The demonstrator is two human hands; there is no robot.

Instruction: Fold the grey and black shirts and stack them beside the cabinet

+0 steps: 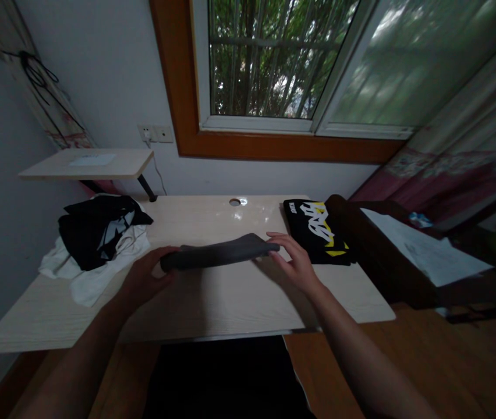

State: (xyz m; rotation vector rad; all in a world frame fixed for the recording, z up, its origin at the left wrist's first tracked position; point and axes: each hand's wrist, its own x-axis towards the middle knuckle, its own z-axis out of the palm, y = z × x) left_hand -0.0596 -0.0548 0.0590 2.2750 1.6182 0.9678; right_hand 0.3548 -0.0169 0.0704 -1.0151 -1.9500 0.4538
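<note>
A folded dark grey garment is held edge-on above the desk, and its shadow falls on the desktop below. My left hand grips its left end, thumb below and fingers behind. At the other end my right hand pinches the corner between thumb and fingers. The exact kind of garment cannot be made out. Right of my right hand lies a folded black T-shirt with white and yellow print. On the left, a crumpled black garment rests on loose white clothing.
The pale wooden desk has a cable hole near its back edge. A small raised shelf stands at the back left. Beyond the right edge is dark brown furniture bearing a white sheet. A window is behind.
</note>
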